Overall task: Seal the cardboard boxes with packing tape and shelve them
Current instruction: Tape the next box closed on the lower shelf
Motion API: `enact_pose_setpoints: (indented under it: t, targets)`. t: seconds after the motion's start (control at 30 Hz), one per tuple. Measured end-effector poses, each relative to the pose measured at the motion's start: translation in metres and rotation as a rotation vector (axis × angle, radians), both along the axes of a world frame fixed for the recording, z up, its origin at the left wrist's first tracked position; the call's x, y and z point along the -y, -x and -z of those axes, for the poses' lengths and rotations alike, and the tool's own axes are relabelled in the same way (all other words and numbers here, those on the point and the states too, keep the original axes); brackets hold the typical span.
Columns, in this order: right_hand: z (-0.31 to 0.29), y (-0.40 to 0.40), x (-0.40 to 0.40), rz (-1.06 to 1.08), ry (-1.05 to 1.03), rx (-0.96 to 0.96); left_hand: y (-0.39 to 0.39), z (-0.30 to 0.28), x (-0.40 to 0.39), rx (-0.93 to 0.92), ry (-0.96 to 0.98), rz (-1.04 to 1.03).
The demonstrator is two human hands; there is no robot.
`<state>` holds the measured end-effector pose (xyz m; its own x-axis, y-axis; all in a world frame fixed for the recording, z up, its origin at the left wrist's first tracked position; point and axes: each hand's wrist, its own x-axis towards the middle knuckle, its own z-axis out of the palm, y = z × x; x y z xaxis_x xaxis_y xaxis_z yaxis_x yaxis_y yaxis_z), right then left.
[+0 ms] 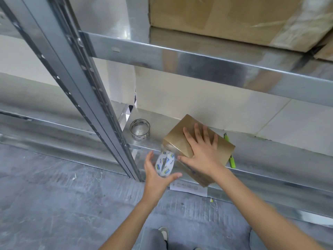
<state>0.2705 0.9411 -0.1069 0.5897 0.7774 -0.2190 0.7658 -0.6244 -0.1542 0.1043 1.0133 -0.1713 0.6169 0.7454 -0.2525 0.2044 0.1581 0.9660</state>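
Nearest, at six o'clock, grey trouser legs and a shoe (163, 231) stand on the grey concrete floor (54, 204), which lies bare out toward nine o'clock.

Just past that, the left hand (156, 175) grasps a tape roll (164, 165) with a white, blue-marked core, thumb and fingers curled round its rim. A clear strip of tape runs from the roll up to the near corner of the small cardboard box (221, 152). The roll hangs in front of the lower shelf's front lip, just beside the box at its eight o'clock side.

The right hand (201, 150) lies flat and spread on top of the box, fingers straight and pressing, grasping nothing. The box sits on the lower shelf (270, 159), turned at an angle so its near corner overhangs the front edge. A white paper label (188, 188) shows on the lip beneath that corner.

A green utility knife (231, 160) lies on the shelf at the box's three o'clock side, partly hidden behind it. At the box's ten o'clock an emptied tape ring (140, 129) stands on the shelf near the slotted steel upright (100, 109). The shelf runs bare toward three o'clock.

Farthest, at one o'clock, a large cardboard box (234, 17) rests on the upper shelf (198, 64).
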Motion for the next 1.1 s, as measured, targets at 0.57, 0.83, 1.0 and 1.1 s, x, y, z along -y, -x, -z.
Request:
enact_pose_setpoints:
  t: [0.57, 0.83, 1.0, 1.1]
  targets:
    - [-0.042, -0.027, -0.003, -0.092, -0.247, -0.299, -0.021, -0.047, -0.014, 0.035, -0.452, -0.075]
    - [-0.053, -0.03, -0.002, -0.154, -0.182, -0.102, -0.037, -0.094, -0.035, -0.217, -0.523, -0.045]
    - [-0.055, -0.046, -0.003, -0.079, -0.185, -0.185, -0.023, -0.101, -0.043, -0.458, -0.632, 0.02]
    - [-0.057, -0.059, -0.007, -0.014, -0.191, -0.335, -0.016, -0.094, -0.038, -0.509, -0.63, 0.042]
